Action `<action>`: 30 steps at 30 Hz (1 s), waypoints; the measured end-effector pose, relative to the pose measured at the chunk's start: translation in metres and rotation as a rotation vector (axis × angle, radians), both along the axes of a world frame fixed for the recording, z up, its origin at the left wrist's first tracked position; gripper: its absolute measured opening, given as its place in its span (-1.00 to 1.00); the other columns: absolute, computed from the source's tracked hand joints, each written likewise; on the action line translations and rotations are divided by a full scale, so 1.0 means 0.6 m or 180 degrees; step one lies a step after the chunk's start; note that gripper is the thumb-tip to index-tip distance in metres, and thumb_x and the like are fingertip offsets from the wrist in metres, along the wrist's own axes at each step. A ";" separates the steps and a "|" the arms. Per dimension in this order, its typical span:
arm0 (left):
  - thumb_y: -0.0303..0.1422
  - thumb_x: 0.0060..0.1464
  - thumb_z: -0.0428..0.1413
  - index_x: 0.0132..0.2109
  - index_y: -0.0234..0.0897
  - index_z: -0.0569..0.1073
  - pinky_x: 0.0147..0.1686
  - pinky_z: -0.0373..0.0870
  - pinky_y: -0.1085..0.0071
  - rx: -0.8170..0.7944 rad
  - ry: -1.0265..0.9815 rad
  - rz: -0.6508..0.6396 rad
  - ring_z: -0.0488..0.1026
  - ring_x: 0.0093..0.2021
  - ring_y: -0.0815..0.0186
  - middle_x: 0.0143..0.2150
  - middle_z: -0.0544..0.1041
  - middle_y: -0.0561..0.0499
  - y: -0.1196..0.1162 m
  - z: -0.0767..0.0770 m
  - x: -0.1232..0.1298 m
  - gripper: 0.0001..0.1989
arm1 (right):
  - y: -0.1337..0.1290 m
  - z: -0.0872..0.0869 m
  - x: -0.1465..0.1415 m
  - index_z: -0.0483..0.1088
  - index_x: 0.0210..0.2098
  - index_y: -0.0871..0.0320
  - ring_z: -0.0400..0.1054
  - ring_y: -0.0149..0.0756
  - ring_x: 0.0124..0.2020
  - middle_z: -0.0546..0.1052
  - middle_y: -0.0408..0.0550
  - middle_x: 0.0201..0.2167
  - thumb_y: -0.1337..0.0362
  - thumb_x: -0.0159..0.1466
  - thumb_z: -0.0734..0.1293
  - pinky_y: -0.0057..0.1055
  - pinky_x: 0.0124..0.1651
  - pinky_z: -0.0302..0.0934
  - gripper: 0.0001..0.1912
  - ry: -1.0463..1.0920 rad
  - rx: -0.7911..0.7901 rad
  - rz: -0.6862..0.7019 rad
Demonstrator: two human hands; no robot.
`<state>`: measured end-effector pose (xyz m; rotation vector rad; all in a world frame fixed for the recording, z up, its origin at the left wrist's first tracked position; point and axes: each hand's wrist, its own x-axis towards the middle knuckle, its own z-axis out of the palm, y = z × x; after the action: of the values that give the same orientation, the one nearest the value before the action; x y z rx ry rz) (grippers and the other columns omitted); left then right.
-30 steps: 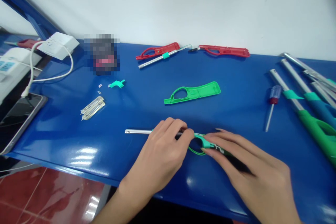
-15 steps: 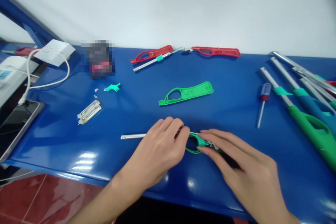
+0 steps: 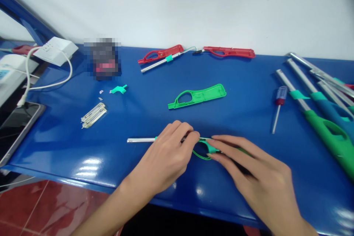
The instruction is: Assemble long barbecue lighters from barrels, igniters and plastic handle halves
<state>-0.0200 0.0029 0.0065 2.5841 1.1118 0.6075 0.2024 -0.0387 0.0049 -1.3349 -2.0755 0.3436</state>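
A long lighter with a green handle frame (image 3: 203,157) and a silver tube (image 3: 140,140) lies across the front of the blue table. My left hand (image 3: 171,151) is closed over its middle, with fingertips pinched near the handle loop. My right hand (image 3: 257,171) grips the handle part from the right, thumb and fingers at the teal trigger piece (image 3: 212,149). The palm side of both hands is hidden. Behind them lies a separate green half shell (image 3: 206,95), inner side up.
Red shells (image 3: 232,52) lie by the wall, beside a silver tube (image 3: 160,63). A screwdriver (image 3: 280,99) and several lighters (image 3: 329,129) are on the right. Clear-yellow fluid vials (image 3: 94,115), a teal scrap (image 3: 119,89), a phone (image 3: 20,127) and a white adapter (image 3: 56,51) sit left.
The tube in my hands has shifted slightly, and a bit of teal now shows beside my left hand. My hands keep nearly the same hold. The whole view has moved a little.
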 end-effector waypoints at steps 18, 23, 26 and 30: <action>-0.76 0.25 0.03 -0.04 -0.46 0.50 -0.14 0.52 0.16 0.0015 -0.0221 0.0076 0.38 -0.15 0.16 -0.11 0.50 -0.17 -0.001 -0.008 0.003 -0.74 | -0.001 0.002 0.001 0.54 0.14 -0.05 0.50 -0.37 0.02 0.55 -0.19 0.10 0.34 0.51 0.39 -0.48 0.10 0.46 -0.73 0.0035 -0.0144 0.0050; -0.64 0.39 -0.03 -0.05 -0.45 0.50 -0.13 0.55 0.15 0.0020 -0.0260 0.0065 0.39 -0.15 0.16 -0.12 0.51 -0.19 0.000 -0.001 0.005 -0.79 | 0.000 0.004 -0.001 0.53 0.16 -0.04 0.49 -0.41 0.03 0.53 -0.18 0.10 0.45 0.49 0.36 -0.58 0.06 0.48 -0.66 0.0086 -0.0185 0.0111; -0.53 0.45 0.01 -0.07 -0.45 0.50 -0.14 0.55 0.13 0.0040 -0.0303 0.0062 0.41 -0.15 0.15 -0.14 0.52 -0.19 0.000 0.004 0.008 -0.83 | 0.001 0.006 -0.002 0.53 0.14 -0.06 0.50 -0.36 0.00 0.52 -0.17 0.10 0.44 0.48 0.37 -0.51 0.02 0.52 -0.66 0.0125 -0.0183 0.0096; -0.49 0.43 0.07 -0.09 -0.45 0.51 -0.19 0.54 0.15 0.0030 -0.0317 0.0064 0.42 -0.19 0.16 -0.17 0.51 -0.17 0.001 0.006 0.009 -0.86 | 0.001 0.007 -0.002 0.52 0.16 -0.12 0.49 -0.34 -0.07 0.48 -0.15 0.08 0.39 0.49 0.37 -0.47 -0.09 0.52 -0.66 0.0142 -0.0224 0.0028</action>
<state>-0.0144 0.0036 0.0104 2.5231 1.1064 0.7392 0.2013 -0.0383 0.0091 -1.3471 -2.0499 0.4500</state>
